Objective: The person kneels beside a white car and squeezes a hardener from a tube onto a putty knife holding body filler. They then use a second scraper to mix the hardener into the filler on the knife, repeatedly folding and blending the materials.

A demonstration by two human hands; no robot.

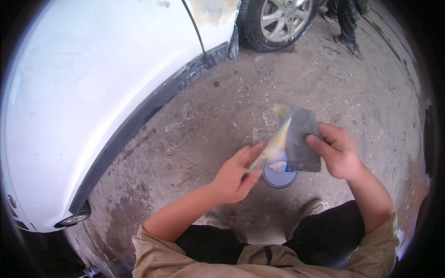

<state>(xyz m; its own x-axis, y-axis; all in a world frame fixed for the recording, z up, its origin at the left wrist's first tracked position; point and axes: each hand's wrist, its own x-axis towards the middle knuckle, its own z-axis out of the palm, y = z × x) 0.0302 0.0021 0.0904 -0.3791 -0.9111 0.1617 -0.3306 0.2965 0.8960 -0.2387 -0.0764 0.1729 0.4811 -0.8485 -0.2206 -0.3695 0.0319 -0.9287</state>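
My left hand (233, 175) grips a pale putty spreader (274, 144) streaked with yellowish filler; motion blurs its far end. Between the thumb and fingers of my right hand (337, 149) is a dark grey flat spreader plate (303, 142). The two tools meet or overlap, and I cannot tell exactly where they touch. Below them on the floor is a round can (281, 182) with a blue rim. A white and blue tube (280, 166) lies across its top, partly hidden by the grey plate.
A white car body (104, 69) with a dark sill (139, 121) fills the left side. Yellowish filler patches (215, 12) mark the panel near the wheel (283, 22). Another person's legs (347, 24) stand at the upper right. The concrete floor (215, 114) is stained.
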